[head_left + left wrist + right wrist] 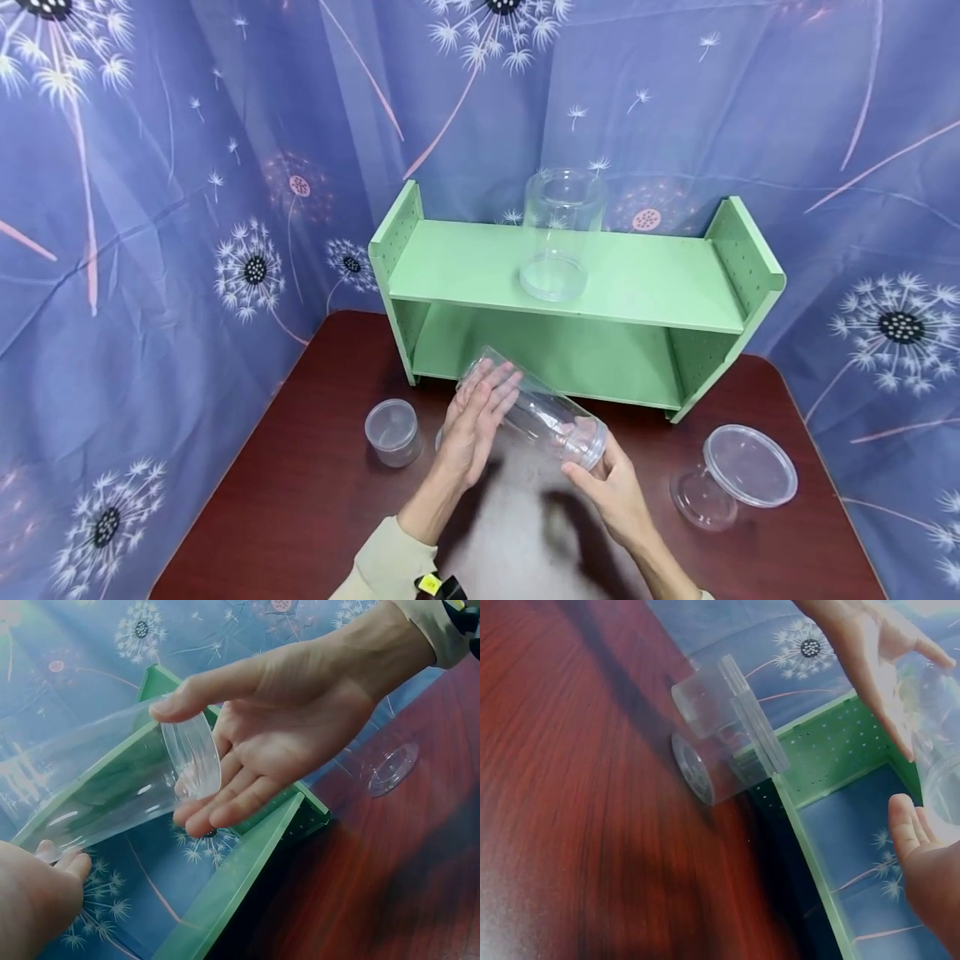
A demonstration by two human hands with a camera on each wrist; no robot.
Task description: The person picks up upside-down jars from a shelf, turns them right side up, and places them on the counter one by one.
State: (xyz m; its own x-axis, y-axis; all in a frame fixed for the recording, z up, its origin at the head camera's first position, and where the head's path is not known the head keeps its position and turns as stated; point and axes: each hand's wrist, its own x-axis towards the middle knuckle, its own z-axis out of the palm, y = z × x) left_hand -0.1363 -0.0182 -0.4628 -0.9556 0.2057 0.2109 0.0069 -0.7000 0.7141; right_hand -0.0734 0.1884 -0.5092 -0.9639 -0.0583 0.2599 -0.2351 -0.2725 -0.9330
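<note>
We're counting five clear, plastic-looking round jars here. Two bare hands are handling one of them, a tall cylinder (528, 408), and it's tilting above the dark red wood-grain table (277, 500), just in front of one green two-board shelf unit (457, 258). We're seeing the right hand (611, 487) gripping one end between thumb and fingers, while the left hand (474, 429) is touching the other end with straight fingers. One tall jar (561, 242) is standing on the upper board, two lidded jars (712, 765) are sitting together left, one wide-topped jar (705, 500) right.
</note>
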